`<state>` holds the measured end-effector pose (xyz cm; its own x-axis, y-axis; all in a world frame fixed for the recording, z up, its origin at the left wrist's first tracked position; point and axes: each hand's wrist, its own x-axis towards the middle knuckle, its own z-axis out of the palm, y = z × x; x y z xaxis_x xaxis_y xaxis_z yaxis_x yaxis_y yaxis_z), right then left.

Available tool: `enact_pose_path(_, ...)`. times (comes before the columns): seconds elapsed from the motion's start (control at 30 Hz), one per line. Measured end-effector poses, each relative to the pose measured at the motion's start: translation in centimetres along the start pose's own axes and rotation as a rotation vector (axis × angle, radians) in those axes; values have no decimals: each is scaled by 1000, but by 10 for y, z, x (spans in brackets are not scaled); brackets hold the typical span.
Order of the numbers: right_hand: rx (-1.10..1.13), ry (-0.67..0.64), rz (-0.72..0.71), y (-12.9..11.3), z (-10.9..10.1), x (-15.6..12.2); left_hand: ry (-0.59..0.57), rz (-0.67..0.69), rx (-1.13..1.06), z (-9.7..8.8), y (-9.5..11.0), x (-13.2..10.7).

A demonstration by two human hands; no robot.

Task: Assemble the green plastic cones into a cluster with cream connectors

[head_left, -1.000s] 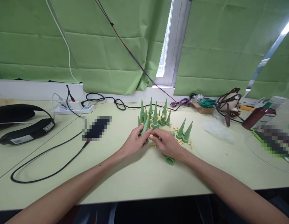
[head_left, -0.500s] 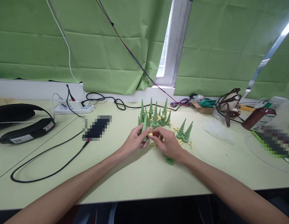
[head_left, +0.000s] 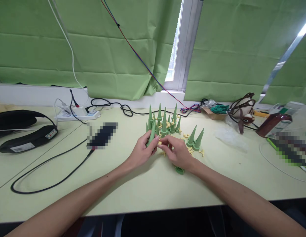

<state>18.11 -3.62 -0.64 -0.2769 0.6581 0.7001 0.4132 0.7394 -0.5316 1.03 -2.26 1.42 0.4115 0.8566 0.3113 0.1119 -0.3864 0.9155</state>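
Observation:
My left hand (head_left: 142,149) is closed round a green plastic spike (head_left: 152,135), its pointed end up and tilted a little to the right. Close beside it, my right hand (head_left: 179,151) pinches a small yellow plastic piece (head_left: 160,143) against the spike's side; whether the two are joined is hidden by my fingers. Behind my hands stands a cluster of upright green spikes (head_left: 164,123) with small yellow T-shaped pieces among them. Two more spikes (head_left: 197,141) stand to the right, near a loose yellow piece (head_left: 202,153). A green ring-shaped cap (head_left: 179,170) lies below my right wrist.
On the left are a black phone-like device (head_left: 102,135) with a cable, a power strip (head_left: 77,114) and a black neck-strap item (head_left: 27,138). To the right lie clear plastic wrap (head_left: 229,138), a cardboard box (head_left: 214,114) and a dark red bottle (head_left: 275,125).
The spike in my left hand has turned, its lower part swinging left. My right hand stays almost in place with the yellow piece.

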Motion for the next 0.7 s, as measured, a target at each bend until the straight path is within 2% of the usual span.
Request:
enact_pose_path(0.4,5,-26,22,-1,-1,1,1,35,90,-2,-3,-1)
enact_pose_path(0.7,76,-40,100,-4,-1,1,1,47,142,-3,-2,-1)
